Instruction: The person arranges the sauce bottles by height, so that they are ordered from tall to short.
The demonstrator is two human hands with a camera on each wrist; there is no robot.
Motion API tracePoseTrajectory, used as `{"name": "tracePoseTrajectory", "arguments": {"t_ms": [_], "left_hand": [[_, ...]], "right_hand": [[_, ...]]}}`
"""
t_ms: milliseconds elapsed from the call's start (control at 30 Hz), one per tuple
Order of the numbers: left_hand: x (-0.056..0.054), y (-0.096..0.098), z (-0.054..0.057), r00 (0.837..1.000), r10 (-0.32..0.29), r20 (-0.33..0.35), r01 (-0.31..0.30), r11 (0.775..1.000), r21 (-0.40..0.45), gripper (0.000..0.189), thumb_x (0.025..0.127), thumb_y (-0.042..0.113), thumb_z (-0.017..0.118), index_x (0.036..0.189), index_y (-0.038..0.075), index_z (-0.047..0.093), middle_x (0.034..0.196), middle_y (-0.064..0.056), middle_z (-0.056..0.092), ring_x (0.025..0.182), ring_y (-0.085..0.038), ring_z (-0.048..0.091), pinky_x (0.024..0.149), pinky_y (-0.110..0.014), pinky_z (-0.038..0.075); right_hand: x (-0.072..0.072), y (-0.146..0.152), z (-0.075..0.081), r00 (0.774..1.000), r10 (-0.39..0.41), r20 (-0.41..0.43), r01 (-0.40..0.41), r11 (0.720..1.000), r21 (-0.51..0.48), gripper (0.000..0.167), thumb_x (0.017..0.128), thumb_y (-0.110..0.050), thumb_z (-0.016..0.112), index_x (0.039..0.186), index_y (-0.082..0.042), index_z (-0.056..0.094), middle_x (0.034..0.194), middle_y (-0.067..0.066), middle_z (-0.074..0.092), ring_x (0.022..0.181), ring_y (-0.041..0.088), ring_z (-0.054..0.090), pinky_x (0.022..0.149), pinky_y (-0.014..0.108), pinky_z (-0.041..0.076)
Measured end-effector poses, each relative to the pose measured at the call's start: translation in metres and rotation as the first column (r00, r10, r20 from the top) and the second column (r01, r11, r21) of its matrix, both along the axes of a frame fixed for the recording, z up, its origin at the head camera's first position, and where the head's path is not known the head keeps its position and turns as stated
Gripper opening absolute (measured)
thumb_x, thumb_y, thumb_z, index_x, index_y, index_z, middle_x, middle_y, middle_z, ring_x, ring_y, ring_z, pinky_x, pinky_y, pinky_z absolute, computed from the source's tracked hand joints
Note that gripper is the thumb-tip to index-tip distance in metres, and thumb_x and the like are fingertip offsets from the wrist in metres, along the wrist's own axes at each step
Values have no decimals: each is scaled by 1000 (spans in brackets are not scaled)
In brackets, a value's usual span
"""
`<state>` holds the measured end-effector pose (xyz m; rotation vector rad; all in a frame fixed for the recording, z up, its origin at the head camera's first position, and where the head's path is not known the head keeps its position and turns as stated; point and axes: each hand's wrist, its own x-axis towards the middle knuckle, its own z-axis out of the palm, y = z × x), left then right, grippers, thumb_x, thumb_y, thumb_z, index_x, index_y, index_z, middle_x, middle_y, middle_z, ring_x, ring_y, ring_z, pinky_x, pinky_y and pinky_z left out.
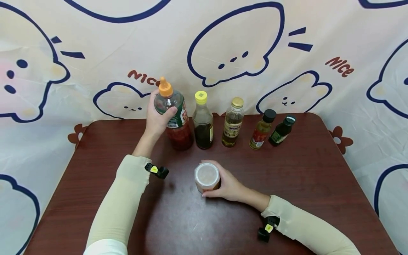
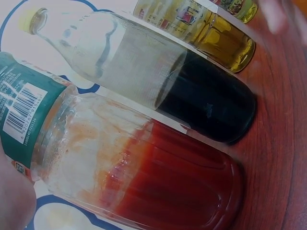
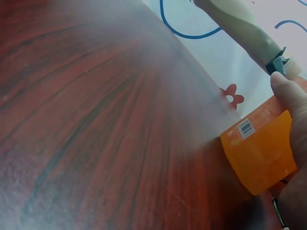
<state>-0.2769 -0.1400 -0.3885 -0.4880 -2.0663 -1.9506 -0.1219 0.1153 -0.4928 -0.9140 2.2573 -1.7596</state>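
Observation:
At the table's back left, my left hand (image 1: 155, 118) grips the upper part of a large sauce bottle (image 1: 180, 137) with an orange nozzle cap and green label. In the left wrist view, red sauce fills the lower part of this bottle (image 2: 177, 177), whose base appears to be on the table. My right hand (image 1: 230, 185) holds a jar (image 1: 207, 174) with a whitish lid near the table's middle, thumb and fingers around its side. The right wrist view shows that jar's orange side (image 3: 259, 155) and barcode, with the right thumb (image 3: 285, 91) against it.
Right of the sauce bottle stand a dark-liquid bottle (image 1: 204, 136) with a yellow cap, an oil bottle (image 1: 232, 129), a smaller black-capped bottle (image 1: 261, 132) and a short dark green bottle (image 1: 281, 131). Behind the brown table (image 1: 302, 170) hangs a printed cloth (image 1: 159, 46).

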Motion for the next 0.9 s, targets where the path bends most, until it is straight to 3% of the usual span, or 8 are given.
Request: {"name": "tracePoseTrajectory", "arguments": {"t_ms": [200, 467, 700, 900], "left_hand": [[0, 0, -1, 1000, -3, 7, 3, 1000, 6, 94, 80, 61, 78, 148, 10, 39, 135, -9, 51, 121, -22, 50, 109, -51, 41], [1, 0, 1, 1000, -5, 12, 5, 1000, 3, 90, 82, 57, 78, 148, 11, 38, 136, -9, 51, 122, -22, 49, 110, -52, 41], [2, 0, 1, 1000, -3, 0, 3, 1000, 5, 92, 81, 59, 78, 148, 10, 38, 135, -7, 51, 122, -22, 49, 109, -52, 41], [0, 1, 0, 1000, -3, -1, 3, 1000, 5, 98, 78, 64, 79, 148, 9, 38, 135, -7, 51, 121, -21, 50, 109, -52, 41]], "right_hand": [[1, -1, 1, 999, -32, -20, 32, 999, 4, 81, 70, -9, 95, 138, -8, 50, 129, 6, 64, 119, 19, 60, 106, 34, 45], [6, 12, 8, 995, -102, -16, 102, 994, 28, 80, 66, 1, 93, 134, 1, 51, 124, 14, 66, 115, 19, 61, 103, 33, 47], [7, 40, 22, 987, -150, -52, 152, 988, 41, 84, 68, -8, 96, 138, -9, 51, 128, 4, 65, 117, 17, 60, 104, 29, 45], [9, 71, 35, 972, -214, -91, 219, 974, 51, 85, 67, -7, 96, 139, -10, 51, 128, 4, 64, 116, 16, 59, 101, 24, 44]]}}
